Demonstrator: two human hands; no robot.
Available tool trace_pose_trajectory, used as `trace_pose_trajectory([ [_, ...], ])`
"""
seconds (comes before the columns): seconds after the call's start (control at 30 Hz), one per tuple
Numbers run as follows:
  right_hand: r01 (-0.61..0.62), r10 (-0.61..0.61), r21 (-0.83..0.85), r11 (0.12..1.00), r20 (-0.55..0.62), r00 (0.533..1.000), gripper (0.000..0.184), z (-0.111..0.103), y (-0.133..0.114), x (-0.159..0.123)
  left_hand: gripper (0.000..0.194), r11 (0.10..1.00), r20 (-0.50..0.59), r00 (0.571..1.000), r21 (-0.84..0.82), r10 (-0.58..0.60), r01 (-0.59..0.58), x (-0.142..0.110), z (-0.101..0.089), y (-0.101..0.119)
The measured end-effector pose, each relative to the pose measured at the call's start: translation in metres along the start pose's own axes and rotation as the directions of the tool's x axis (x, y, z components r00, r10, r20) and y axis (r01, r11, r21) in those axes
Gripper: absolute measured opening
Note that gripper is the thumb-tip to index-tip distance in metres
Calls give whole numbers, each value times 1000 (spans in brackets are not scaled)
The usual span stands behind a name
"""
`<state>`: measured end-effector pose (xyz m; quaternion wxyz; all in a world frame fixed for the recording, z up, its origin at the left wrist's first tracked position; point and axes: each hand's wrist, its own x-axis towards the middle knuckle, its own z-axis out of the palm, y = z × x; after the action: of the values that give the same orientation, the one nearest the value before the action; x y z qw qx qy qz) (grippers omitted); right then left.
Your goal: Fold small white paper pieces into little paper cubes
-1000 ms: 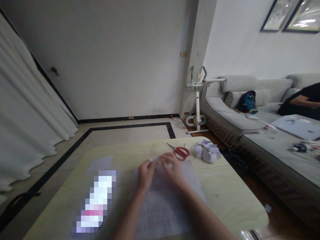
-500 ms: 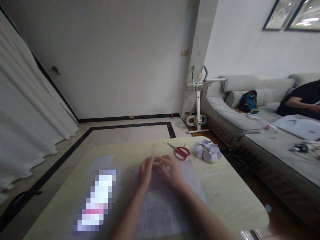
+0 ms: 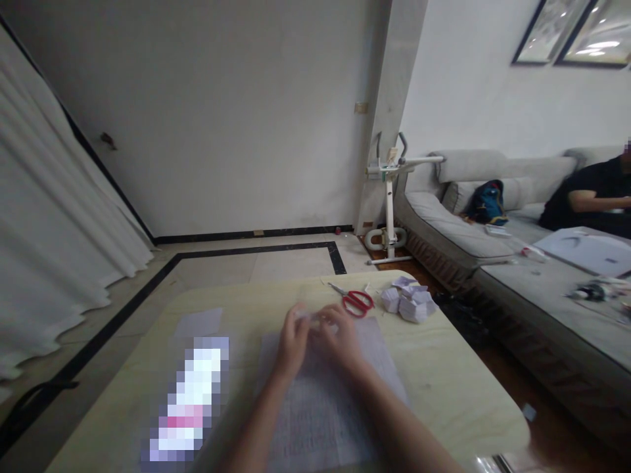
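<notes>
My left hand point(image 3: 294, 338) and my right hand point(image 3: 338, 332) meet over a large printed sheet of paper point(image 3: 320, 414) that lies on the wooden table. Between their fingertips is a small whitish piece of paper point(image 3: 313, 318), pinched from both sides; blur and the fingers hide its shape. Just beyond my right hand rest red-handled scissors point(image 3: 357, 303), blades pointing up and left. Folded white paper pieces point(image 3: 409, 299) sit in a cluster to the right of the scissors.
On the table's left side lie a flat white paper point(image 3: 199, 322) and a pixelated bright object point(image 3: 190, 397). A grey sofa point(image 3: 522, 276) stands along the right, where a person in black point(image 3: 586, 200) sits. White exercise equipment point(image 3: 389, 203) stands behind the table.
My hands have turned slightly and their fingertips have drawn a little apart, so more of the whitish paper shows between them. The person on the sofa shows more as the view shifts slightly.
</notes>
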<state>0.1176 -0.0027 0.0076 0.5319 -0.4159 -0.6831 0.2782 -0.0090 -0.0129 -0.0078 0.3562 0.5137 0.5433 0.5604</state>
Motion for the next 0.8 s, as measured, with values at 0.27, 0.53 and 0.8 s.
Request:
trace_pose_trajectory([
  [0.27,109,-104,-110,988,42,994,12,2,6,-2,34,995,48,997,72,61,-65,-1,2,-8],
  [0.53,43,-40,-88,995,25,999,11,-1,7,0,40,999,65,997,14,44,-45,-2,4,-7],
  [0.8,-136,137,52,989,-19,990,5,0,4,4,34,987,99,994,-146,-48,63,-4,4,13],
])
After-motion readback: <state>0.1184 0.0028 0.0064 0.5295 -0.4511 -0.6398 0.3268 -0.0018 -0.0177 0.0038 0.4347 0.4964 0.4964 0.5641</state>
